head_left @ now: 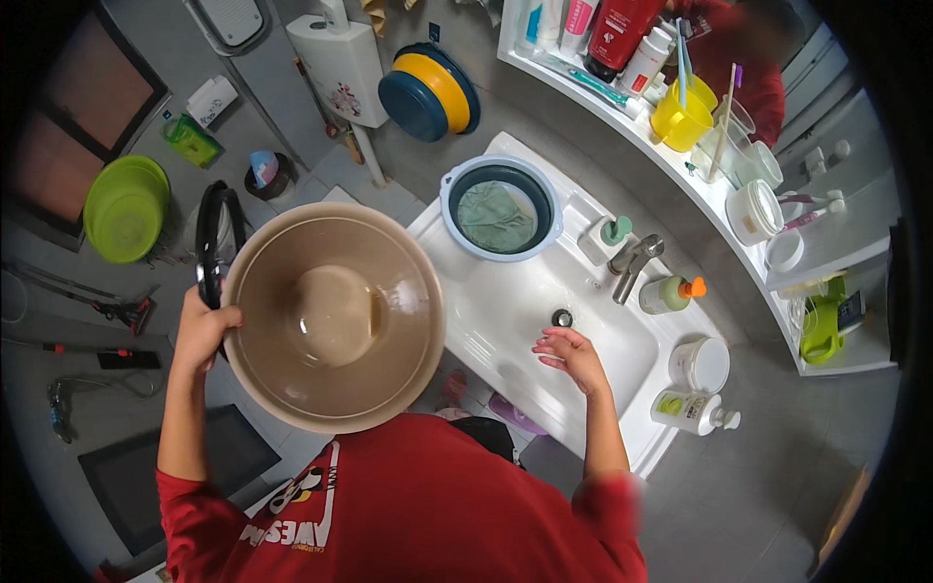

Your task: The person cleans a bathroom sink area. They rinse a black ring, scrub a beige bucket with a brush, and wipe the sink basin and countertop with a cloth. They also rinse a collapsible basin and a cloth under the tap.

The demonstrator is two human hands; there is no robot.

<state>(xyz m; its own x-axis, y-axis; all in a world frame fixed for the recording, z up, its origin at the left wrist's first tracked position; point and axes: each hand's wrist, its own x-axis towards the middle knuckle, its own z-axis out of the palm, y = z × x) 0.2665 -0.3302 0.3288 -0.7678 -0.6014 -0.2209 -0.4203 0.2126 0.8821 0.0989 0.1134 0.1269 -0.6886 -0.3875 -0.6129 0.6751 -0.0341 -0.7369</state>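
My left hand grips the left rim of a large brown plastic basin, its thumb inside the rim and its fingers hidden behind. The basin is tilted so that its inside faces up, with a shiny patch on the bottom. A black curved object stands just beyond that hand. Over the white sink, my right hand is held with fingers apart and a little bent, near the drain stopper. At the sink's far left sits a blue folding basin with a green cloth in it.
A metal faucet, two pump bottles, a white tub and a white bottle line the sink's right side. Above hangs a curved white shelf with toiletries and yellow cups. Basins hang on the far wall; a green basin is at left.
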